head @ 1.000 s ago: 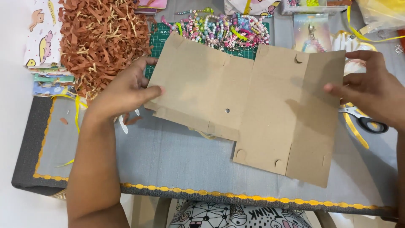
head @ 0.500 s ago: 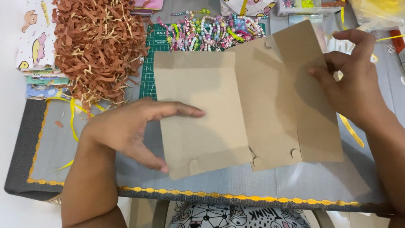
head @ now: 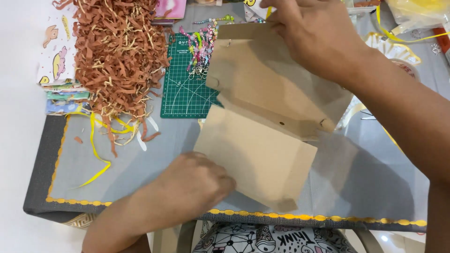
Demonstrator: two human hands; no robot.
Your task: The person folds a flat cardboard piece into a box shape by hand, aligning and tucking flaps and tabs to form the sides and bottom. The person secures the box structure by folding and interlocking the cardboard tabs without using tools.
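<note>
1. The brown card blank (head: 267, 126) lies across the middle of the bench (head: 140, 164). Its near panel rests flat by the front edge, and its far panel is lifted along a crease toward the cutting mat (head: 185, 89).
2. Your left hand (head: 197, 182) lies on the near left corner of the lower panel. Its grip is curled loosely, knuckles up, pressing down rather than pinching. You cannot tell from here whether the fingertips are tucked under the edge.
3. Your right hand (head: 314, 37) has its grip closed over the top edge of the raised panel, fingers in front and thumb hidden behind.
4. Judge the card as light and fairly stiff. It holds its fold without sagging, yet a hard squeeze would probably dent it.
5. Take it by the edges or beside the crease, not mid-panel, where it would likely bow. The matte face should not slip.
6. The small notches and punched holes near the fold look like weak spots, so keep your pull away from them.
7. Shredded brown paper (head: 117, 56) lies well to the left, and bead strings (head: 201, 51) lie just beside the raised panel.
</note>
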